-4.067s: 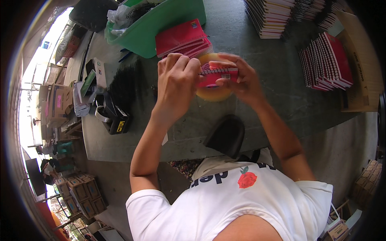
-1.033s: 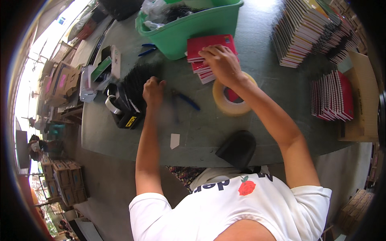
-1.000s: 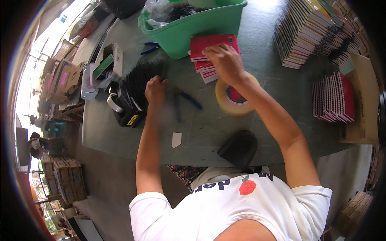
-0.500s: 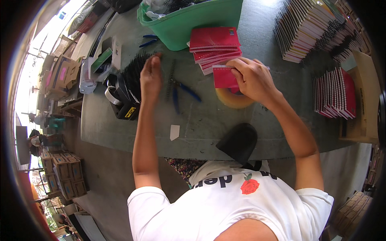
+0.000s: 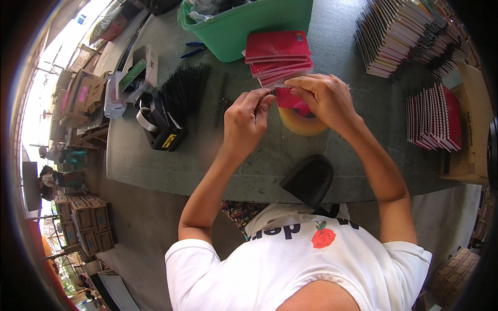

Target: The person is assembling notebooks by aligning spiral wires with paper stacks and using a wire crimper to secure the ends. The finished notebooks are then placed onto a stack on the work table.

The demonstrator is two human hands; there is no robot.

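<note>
In my right hand [image 5: 328,101], fingers closed, is a small red notebook [image 5: 284,97] with a row of holes along its far edge. My left hand [image 5: 246,118] pinches a black spiral coil at the notebook's left end; only a dark bit of it shows at the fingertips. Below the notebook lies a roll of tape [image 5: 298,127], partly covered. Further back rests a stack of red notebooks [image 5: 277,49]. A bundle of black spiral coils [image 5: 187,85] sits left of my left hand, and a single coil [image 5: 220,103] lies between them.
A green bin [image 5: 244,28] stands at the back. Left are a black tape dispenser [image 5: 163,127] and blue-handled pliers [image 5: 193,50]. Spiral-bound notebooks [image 5: 391,41] pile up at right, with red ones [image 5: 433,116] beside a cardboard box [image 5: 469,124]. A black rounded object [image 5: 309,180] lies near the front edge.
My left hand has moved right, from the coil bundle to the notebook's left end. It now hides the blue pliers on the table. My right hand has barely moved.
</note>
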